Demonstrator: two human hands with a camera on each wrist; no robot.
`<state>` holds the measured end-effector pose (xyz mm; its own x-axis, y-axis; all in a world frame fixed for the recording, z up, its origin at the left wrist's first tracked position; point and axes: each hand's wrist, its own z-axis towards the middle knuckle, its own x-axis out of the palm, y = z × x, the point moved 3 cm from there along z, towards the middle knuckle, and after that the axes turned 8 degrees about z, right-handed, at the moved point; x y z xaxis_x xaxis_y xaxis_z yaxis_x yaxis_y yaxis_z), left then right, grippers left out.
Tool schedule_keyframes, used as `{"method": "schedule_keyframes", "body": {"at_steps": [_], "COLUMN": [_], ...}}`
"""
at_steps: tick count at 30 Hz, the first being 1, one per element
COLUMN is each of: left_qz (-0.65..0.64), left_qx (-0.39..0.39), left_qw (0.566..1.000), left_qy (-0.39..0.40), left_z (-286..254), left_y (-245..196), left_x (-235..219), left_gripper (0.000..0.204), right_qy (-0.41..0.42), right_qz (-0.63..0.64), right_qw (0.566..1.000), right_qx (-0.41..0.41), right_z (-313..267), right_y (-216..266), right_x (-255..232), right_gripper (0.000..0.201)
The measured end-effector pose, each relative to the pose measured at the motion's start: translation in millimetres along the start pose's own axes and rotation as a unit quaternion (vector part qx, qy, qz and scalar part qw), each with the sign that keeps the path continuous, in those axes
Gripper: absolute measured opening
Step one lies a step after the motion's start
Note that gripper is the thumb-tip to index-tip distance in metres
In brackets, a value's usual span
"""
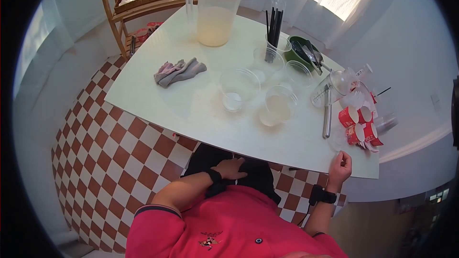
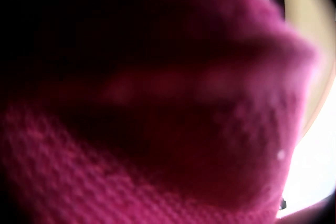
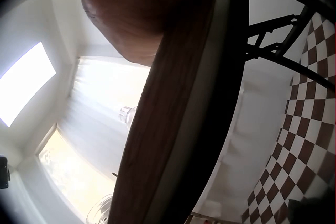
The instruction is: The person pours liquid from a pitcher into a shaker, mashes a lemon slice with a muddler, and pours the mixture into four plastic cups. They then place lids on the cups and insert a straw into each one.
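Observation:
My left hand (image 1: 229, 168) rests on my lap below the table's front edge, fingers extended over dark trousers. Pink shirt cloth (image 2: 157, 171) fills most of the left wrist view. At the table's front right edge lies my right hand (image 1: 340, 167), its fingers loosely curled around nothing. In the right wrist view that hand (image 3: 126, 29) is partly seen above the table edge (image 3: 157, 129). Nearest to it are red paper cups (image 1: 355, 134) and a metal rod-like utensil (image 1: 327, 119). A clear plastic cup (image 1: 278, 106) with cloudy liquid stands mid-table, beside a larger clear cup (image 1: 240, 88).
A lidded pitcher (image 1: 220, 14) of pale liquid stands at the back left. A crumpled grey-pink cloth (image 1: 180, 72) lies left. Black straws (image 1: 274, 28) stand in a cup near a green bowl (image 1: 299, 52) of utensils. A clear measuring jug (image 1: 330, 88) is right. Behind is a wooden shelf (image 1: 143, 5).

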<state>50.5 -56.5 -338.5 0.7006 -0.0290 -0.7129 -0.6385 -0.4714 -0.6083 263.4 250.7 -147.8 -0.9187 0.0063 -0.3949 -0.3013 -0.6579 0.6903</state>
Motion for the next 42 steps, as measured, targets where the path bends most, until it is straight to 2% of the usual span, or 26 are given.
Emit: {"method": "schedule_keyframes", "body": {"at_steps": [1, 4, 13, 18, 21, 24, 27, 30, 33, 34, 35, 37, 38, 42], "left_qz": [-0.002, -0.019, -0.065, -0.092, -0.124, -0.146, -0.169, -0.227, -0.258, -0.258, -0.230, -0.254, -0.203, -0.262], "left_qx": [-0.007, 0.012, 0.022, -0.005, 0.009, 0.037, 0.040, 0.056, 0.053, 0.054, 0.063, 0.016, -0.011, 0.007], "left_qw": [1.000, 0.999, 0.990, 0.988, 0.984, 0.977, 0.974, 0.963, 0.959, 0.960, 0.965, 0.967, 0.979, 0.962], "left_qy": [0.010, -0.048, -0.124, -0.123, -0.128, -0.151, -0.144, -0.136, -0.102, -0.097, -0.111, -0.031, -0.021, 0.079], "left_z": [-3, -9, -17, -22, -19, -13, -12, -8, -33, -47, -62, -95, -120, -194], "left_y": [0, 1, -3, 6, 11, 16, 7, 8, -2, -4, -6, -3, -4, -27], "left_x": [-2, 0, 2, -4, -2, 2, -6, -7, -35, -47, -59, -80, -97, -190], "left_gripper": [0.069, 0.063, 0.064, 0.065, 0.068, 0.070, 0.066, 0.051, 0.053, 0.058, 0.057, 0.056, 0.057, 0.050], "right_qy": [0.001, 0.002, 0.014, 0.011, 0.009, 0.001, 0.078, 0.171, 0.254, 0.289, 0.292, 0.294, 0.291, 0.288], "right_qz": [-0.001, 0.002, -0.004, 0.010, 0.098, 0.157, 0.193, 0.227, 0.261, 0.252, 0.272, 0.305, 0.316, 0.349], "right_qw": [1.000, 1.000, 1.000, 1.000, 0.995, 0.981, 0.967, 0.953, 0.929, 0.922, 0.916, 0.906, 0.903, 0.892], "right_qx": [-0.002, -0.011, -0.009, -0.003, 0.019, 0.114, 0.146, 0.102, 0.070, 0.062, 0.043, 0.005, 0.008, 0.004], "right_z": [-1, -1, -3, -3, -4, -9, -27, -33, -25, -23, -22, -22, -23, -21], "right_y": [2, 1, 0, -6, -1, 13, 58, 102, 149, 154, 157, 158, 154, 146], "right_x": [0, 0, -3, 0, 0, -5, 5, 34, 67, 77, 88, 107, 115, 120], "right_gripper": [0.018, 0.018, 0.018, 0.018, 0.015, 0.016, 0.016, 0.028, 0.044, 0.058, 0.060, 0.063, 0.064, 0.056]}}
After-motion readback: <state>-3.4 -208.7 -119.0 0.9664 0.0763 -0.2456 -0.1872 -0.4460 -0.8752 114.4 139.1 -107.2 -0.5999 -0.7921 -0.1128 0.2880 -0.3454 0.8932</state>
